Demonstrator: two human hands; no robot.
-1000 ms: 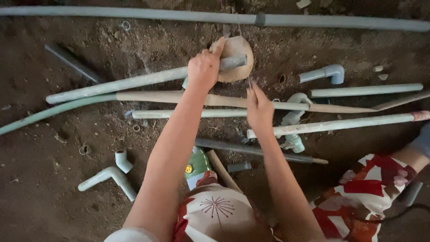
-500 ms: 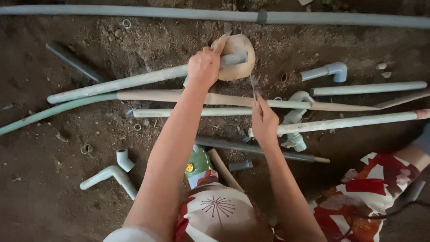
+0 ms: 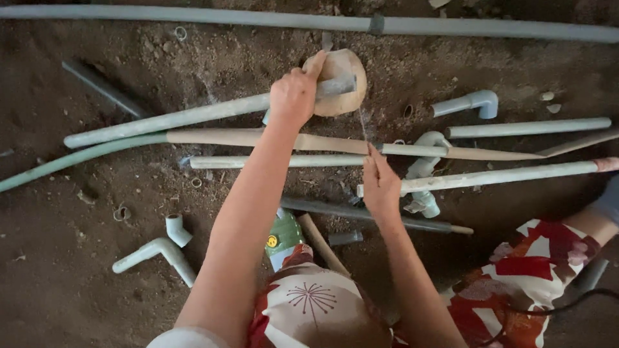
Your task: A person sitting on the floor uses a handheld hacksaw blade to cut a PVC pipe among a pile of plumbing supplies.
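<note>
Left hand (image 3: 294, 96) gripping grey pipe (image 3: 193, 116), stone (image 3: 342, 80) beneath

Plumbing worksite: cut pipes (image 3: 213, 116) and elbows (image 3: 467, 103) on bare earth (image 3: 64, 270).

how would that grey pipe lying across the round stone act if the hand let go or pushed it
The grey pipe looks rigid and straight, so probably stiff. Being round, with one end resting on the round stone, it may roll or slip off once the left hand releases. It is likely light.
</note>
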